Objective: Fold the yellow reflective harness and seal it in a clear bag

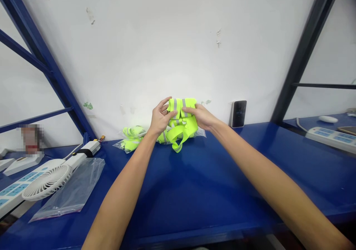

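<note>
Between my two hands, above the back of the blue table, is a folded neon-yellow reflective strap (189, 104) with grey stripes. My left hand (161, 119) grips its left side, thumb in front and fingers behind. On the right side my right hand (202, 115) pinches it the same way, thumb across the front. A loose loop of the strap hangs below the folded part. Behind my left wrist, more neon-yellow reflective straps (131, 143) lie in clear plastic bags against the wall. Part of those bags is hidden by my hands and the held strap.
To the left, a white handheld fan (48, 181) lies partly over an empty clear zip bag (75, 190), beside a white power strip (16, 190). A black-faced white device (238, 114) stands at the wall. Another power strip (330, 138) lies far right. Blue table (178, 198) runs below.
</note>
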Motion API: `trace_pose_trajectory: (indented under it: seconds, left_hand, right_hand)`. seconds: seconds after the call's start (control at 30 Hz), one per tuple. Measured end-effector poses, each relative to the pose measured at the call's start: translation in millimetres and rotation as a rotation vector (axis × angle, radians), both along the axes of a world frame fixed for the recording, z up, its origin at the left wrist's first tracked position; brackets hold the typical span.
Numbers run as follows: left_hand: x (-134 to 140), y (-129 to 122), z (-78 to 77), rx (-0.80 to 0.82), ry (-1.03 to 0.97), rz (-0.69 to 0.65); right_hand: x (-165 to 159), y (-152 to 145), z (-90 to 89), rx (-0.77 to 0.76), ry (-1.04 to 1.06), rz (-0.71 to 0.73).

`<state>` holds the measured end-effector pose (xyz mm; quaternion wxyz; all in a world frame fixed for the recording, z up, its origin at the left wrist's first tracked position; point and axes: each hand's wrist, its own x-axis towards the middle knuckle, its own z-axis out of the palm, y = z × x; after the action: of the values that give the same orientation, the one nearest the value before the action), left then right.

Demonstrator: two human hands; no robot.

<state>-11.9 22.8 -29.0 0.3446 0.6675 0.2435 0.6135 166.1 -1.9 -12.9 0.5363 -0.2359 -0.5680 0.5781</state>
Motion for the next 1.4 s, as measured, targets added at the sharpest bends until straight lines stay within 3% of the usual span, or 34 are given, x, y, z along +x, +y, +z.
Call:
trace_pose_trajectory:
  seconds: [0.13, 0.33, 0.53, 0.73, 0.83, 1.13, 1.3, 1.4]
  left_hand:
    - [6.7, -10.9, 3.6, 0.044, 0.066, 0.045]
    - [7.0, -17.5, 8.4, 0.138, 0.153, 0.03]
    - [8.3, 1.7, -0.7, 0.07, 0.019, -0.064]
    - [13.9, 7.0, -9.4, 0.126, 0.043, 0.005]
    - [17.8, 6.6, -13.0, 0.1, 0.021, 0.06]
    - [31.9, 4.8, -19.4, -0.013, -0.059, -0.023]
    - [35.6, -2.8, -45.7, -0.171, -0.156, -0.037]
    - [27.3, -22.9, -75.2, -0.327, 0.019, -0.033]
  right_hand:
    - [1.0, 0.7, -0.5, -0.001, 0.013, -0.086]
    - [5.5, 1.5, 1.6, 0.07, 0.01, -0.007]
    - [0.0, 4.1, 0.4, 0.16, 0.068, -0.062]
    - [3.0, 6.8, -0.4, 0.089, 0.047, -0.008]
    - [4.3, 6.7, -1.2, 0.126, 0.019, 0.031]
    - [-7.3, 14.1, -17.9, 0.128, 0.163, -0.137]
    - [-1.8, 21.1, -18.9, 0.143, 0.153, -0.203]
    - [1.3, 25.1, -20.8, 0.093, 0.165, -0.301]
